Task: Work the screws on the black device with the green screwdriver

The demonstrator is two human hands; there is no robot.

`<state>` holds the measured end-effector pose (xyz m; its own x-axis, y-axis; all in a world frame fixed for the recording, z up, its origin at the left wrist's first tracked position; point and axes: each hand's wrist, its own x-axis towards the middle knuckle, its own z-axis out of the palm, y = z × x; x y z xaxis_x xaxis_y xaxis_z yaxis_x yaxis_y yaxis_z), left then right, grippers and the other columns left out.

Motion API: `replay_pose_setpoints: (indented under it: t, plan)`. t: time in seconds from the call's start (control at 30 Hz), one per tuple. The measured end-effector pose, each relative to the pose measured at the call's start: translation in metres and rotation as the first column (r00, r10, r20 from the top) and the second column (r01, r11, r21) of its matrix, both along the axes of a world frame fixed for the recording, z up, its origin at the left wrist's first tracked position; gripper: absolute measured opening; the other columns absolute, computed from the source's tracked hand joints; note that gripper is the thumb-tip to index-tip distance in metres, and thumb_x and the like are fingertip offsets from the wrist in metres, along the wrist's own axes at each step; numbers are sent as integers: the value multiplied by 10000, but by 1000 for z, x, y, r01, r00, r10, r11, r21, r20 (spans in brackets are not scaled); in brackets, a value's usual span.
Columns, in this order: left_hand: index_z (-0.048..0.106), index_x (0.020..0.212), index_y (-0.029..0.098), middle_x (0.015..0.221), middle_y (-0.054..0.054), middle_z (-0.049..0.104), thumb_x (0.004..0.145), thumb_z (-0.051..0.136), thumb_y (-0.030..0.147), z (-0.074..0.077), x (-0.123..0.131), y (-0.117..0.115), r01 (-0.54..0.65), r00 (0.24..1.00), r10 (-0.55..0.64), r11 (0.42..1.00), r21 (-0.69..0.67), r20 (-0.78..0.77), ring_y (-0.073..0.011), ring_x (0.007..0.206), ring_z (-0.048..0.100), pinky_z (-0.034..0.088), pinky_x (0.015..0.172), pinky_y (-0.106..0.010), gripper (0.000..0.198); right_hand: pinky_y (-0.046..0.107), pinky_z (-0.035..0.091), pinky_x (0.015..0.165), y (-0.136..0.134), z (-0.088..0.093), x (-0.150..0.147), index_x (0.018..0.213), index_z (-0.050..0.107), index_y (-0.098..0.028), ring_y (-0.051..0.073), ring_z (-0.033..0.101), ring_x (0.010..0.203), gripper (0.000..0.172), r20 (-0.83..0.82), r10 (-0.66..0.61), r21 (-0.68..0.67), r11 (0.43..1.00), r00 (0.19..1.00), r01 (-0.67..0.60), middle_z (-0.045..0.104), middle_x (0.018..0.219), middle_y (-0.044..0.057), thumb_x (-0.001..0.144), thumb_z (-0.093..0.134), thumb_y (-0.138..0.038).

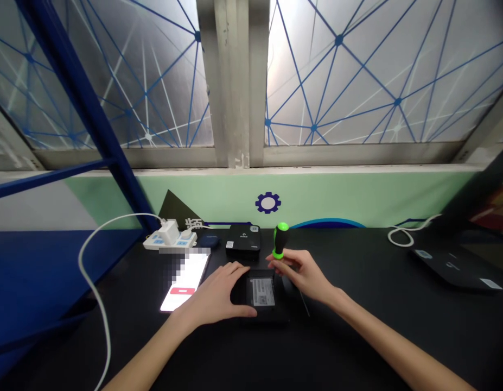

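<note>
A small black box with a white label (262,293) lies on the black table (357,326) in front of me. My left hand (218,296) rests flat against its left side, fingers stretched out and thumb along its near edge. My right hand (304,271) is closed round a screwdriver with a green and black handle (280,239), held upright over the box's far right corner. The screwdriver's tip is hidden behind my fingers.
A lit phone (185,282) lies left of my left hand. Behind it sit a white power strip with a charger (170,237) and its white cable (92,282), and a second black box (243,240). A flat black device (454,263) lies far right. A blue frame post (92,114) rises at left.
</note>
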<state>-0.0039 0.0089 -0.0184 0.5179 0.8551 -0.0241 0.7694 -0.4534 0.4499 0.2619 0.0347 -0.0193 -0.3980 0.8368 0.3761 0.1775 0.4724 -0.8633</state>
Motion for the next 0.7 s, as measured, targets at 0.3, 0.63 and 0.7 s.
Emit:
replay_pose_setpoints:
  t: [0.3, 0.63, 0.7]
  plan:
    - [440, 1498, 292, 1537, -103, 437, 718, 649, 813, -6, -3, 3, -3, 1000, 3, 1000, 17, 2, -416, 1409, 385, 377, 1117, -545, 961, 287, 520, 689, -6, -20, -6, 930, 717, -193, 180, 670, 699, 151, 22, -191, 283, 943, 981, 178, 735, 820, 51, 967, 614, -297]
    - [430, 1506, 297, 1550, -115, 421, 719, 648, 812, -7, -4, 3, -19, 1000, 19, 1000, 17, -8, -429, 1420, 370, 377, 1115, -568, 966, 250, 491, 656, -11, -31, -15, 848, 670, -197, 151, 617, 651, 141, 3, -217, 356, 913, 976, 202, 691, 757, 20, 962, 618, -260]
    - [434, 1503, 299, 1542, -112, 431, 719, 653, 806, -8, -4, 3, -17, 1000, 17, 1000, 17, -8, -424, 1420, 372, 385, 1113, -559, 959, 247, 501, 668, -13, -30, -14, 867, 682, -198, 151, 636, 662, 130, 3, -199, 360, 914, 980, 184, 707, 778, 25, 965, 609, -243]
